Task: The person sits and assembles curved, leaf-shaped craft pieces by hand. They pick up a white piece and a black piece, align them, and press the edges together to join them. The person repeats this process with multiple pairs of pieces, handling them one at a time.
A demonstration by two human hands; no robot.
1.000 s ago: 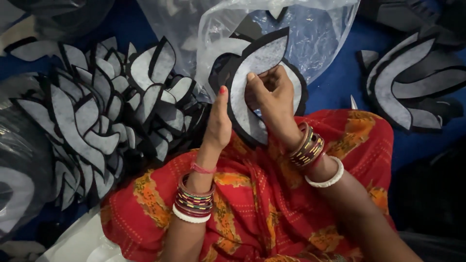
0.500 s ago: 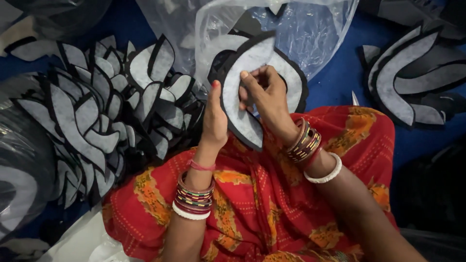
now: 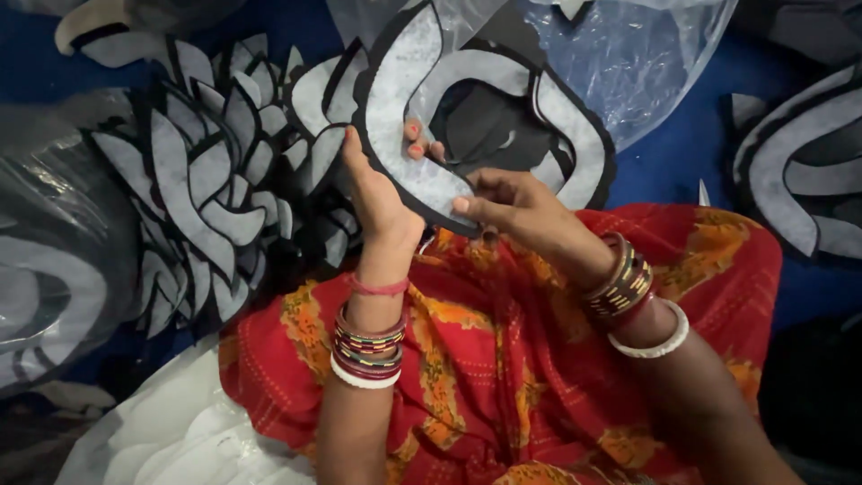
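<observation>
Up close, label by label:

Held piece: a curved grey-and-black cut-out (image 3: 409,135), horseshoe-like, raised above the lap on the red patterned cloth (image 3: 503,359).

Left hand (image 3: 377,202): closed around the piece's left limb, palm against the outer black edge, fingertips (image 3: 413,148) curling through the inner opening to the near face.

Right hand (image 3: 516,211): pinching the lower tip of the same limb, thumb (image 3: 467,205) on the grey face, other fingers hidden behind, so their exact placing cannot be told.

Key relation: the gripped limb runs up and slightly right from both sets of fingers; its long axis is close to upright, tilted. The rest of the shape arches away to the right, above the right hand's knuckles, held by neither hand there. Both hands touch the piece; the left has the fuller hold, the right only the tip.

Clear plastic bag (image 3: 628,63): beyond the fingertips, up and right, open and crumpled; dark cut shapes show through it, how many cannot be told.

Loose pile (image 3: 206,180): left of the left hand, many similar grey-and-black pieces overlapped, not in any container.

More pieces (image 3: 799,180): well to the right of the right hand, on the blue surface (image 3: 682,153).
</observation>
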